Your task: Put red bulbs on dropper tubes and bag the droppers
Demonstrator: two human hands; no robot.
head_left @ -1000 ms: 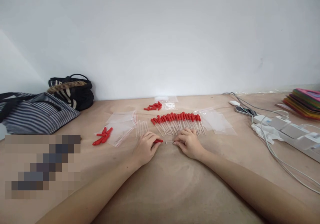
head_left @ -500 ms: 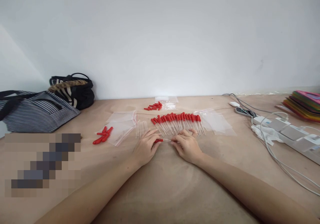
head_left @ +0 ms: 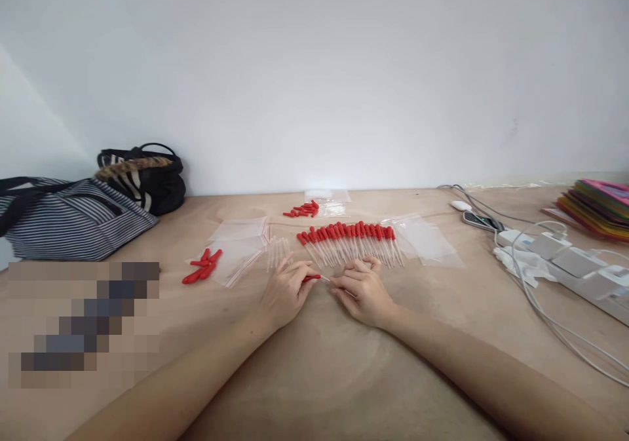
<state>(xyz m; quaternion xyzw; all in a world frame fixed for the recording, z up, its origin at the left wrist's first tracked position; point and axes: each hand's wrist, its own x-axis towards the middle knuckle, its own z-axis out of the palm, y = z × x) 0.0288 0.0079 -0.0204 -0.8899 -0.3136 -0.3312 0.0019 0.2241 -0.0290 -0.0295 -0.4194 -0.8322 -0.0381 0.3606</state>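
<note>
Forearms converge from the lower corners, backs of both hands facing up, low over the table (head_left: 314,375). Left hand (head_left: 285,293) curled, pinching a red bulb (head_left: 315,277), neck pointing right. Right hand (head_left: 364,293) closed on a clear tube (head_left: 325,280), its end at the neck; insertion depth unclear. Row of red-topped tubes (head_left: 351,231) just beyond.

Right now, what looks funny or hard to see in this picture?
In the head view, a blocky patch sits lower left; the head view also shows clear tubes looking faint, and dark shadow under the right arm.
</note>
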